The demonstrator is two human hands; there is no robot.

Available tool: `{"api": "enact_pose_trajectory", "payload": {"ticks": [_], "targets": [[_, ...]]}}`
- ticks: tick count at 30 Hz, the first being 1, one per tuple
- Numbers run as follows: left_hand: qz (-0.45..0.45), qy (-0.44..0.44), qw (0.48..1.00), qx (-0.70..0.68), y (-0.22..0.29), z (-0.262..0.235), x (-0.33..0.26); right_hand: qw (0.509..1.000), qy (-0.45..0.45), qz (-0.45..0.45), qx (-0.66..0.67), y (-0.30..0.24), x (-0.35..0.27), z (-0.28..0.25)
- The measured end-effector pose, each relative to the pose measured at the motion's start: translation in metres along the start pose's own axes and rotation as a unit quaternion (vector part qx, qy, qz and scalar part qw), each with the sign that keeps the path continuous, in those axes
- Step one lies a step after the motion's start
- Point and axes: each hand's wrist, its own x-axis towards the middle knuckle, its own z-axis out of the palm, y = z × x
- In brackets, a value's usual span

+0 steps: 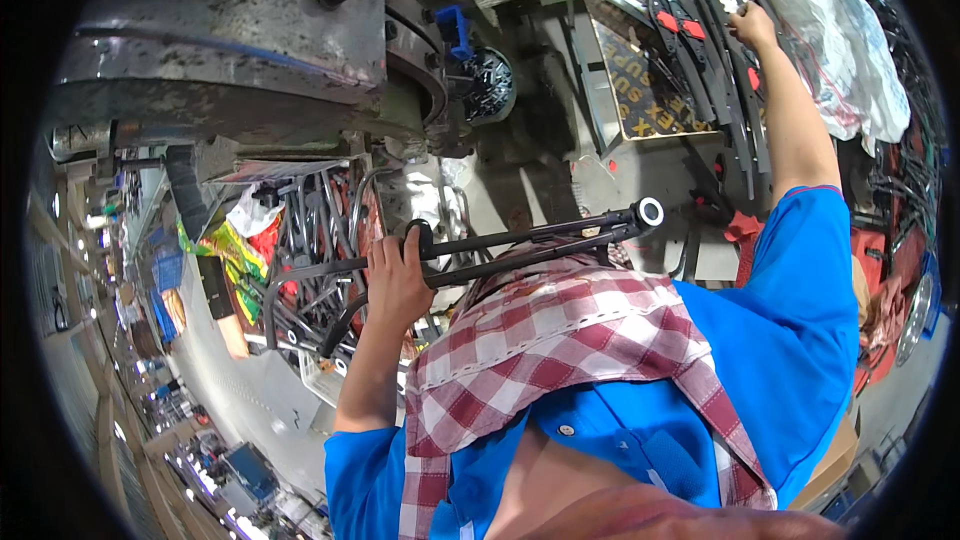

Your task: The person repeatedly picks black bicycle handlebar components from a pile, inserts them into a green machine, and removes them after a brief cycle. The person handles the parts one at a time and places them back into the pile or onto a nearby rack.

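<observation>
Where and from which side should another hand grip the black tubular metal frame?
Probably grip the frame where its tubes converge beside the round white-faced end, from the person's right: that end is unheld, while the left hand grips further left.

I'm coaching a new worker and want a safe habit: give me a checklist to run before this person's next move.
1. Left hand gripping the black tube frame: ok, fingers wrapped around it.
2. Right hand away from the grey machine: ok, it is over by the long black bars.
3. Right hand's grip: cannot tell, too small.
4. Hands covered: not ok, both are bare.
5. Small metal pieces in their container: ok.
6. Frame off the checked apron: cannot tell.
</observation>
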Motion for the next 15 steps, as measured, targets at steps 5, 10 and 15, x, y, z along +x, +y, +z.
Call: {"api": "enact_pose_trajectory", "payload": {"ticks": [5, 10, 15], "targets": [[0.048, 0.009, 0.999, -0.007, 0.006, -0.003, 0.02, 0.994, -0.024, -0.026, -0.105, -0.019, -0.017, 0.01], [0.002, -0.025, 0.999, -0.021, 0.008, -0.02, 0.003, 0.99, -0.034, 0.06, -0.12, -0.045, -0.02, 0.046], [-0.047, -0.078, 0.996, -0.016, -0.008, -0.005, -0.017, 0.996, -0.023, 0.026, -0.081, -0.031, -0.015, 0.039]]}}
